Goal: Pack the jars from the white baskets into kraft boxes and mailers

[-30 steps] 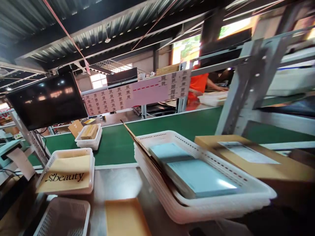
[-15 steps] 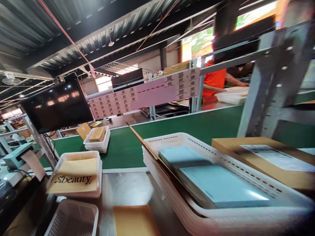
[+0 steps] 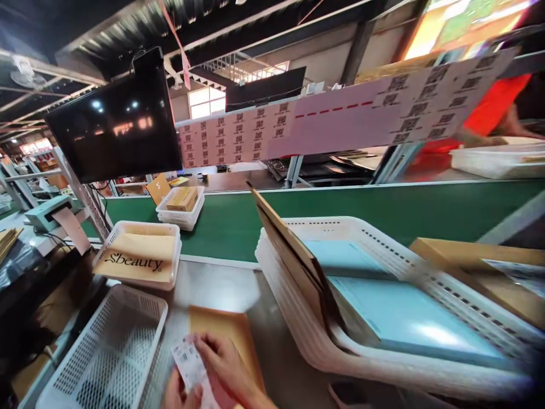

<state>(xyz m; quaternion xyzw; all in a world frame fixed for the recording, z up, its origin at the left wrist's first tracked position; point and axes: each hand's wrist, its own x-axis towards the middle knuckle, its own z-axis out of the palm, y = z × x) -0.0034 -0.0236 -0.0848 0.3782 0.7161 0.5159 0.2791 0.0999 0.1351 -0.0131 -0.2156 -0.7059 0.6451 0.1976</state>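
Observation:
Both hands are low in the head view. They grip a white printed label (image 3: 189, 362) with dark print and what looks like barcodes. My left hand (image 3: 182, 393) pinches its lower left edge, partly cut off by the frame. Fingers of my right hand (image 3: 227, 363) are closed on its upper right corner. A plain tan envelope (image 3: 227, 319) lies flat on the metal table (image 3: 221, 284), partly behind my right hand. To the left stands a white perforated basket (image 3: 159, 309).
A white basket with an "Sbeauty" envelope (image 3: 136, 258) sits at the left. Stacked white baskets (image 3: 293, 335) at the right hold blue packages (image 3: 409, 318) and upright cardboard. Beyond are a green conveyor (image 3: 230, 227), a carton (image 3: 468, 267), a monitor (image 3: 114, 125) and a person in orange (image 3: 494, 108).
My hands have come into view from below with the label between them. The view has turned right and tilted down, showing more of the near basket and table.

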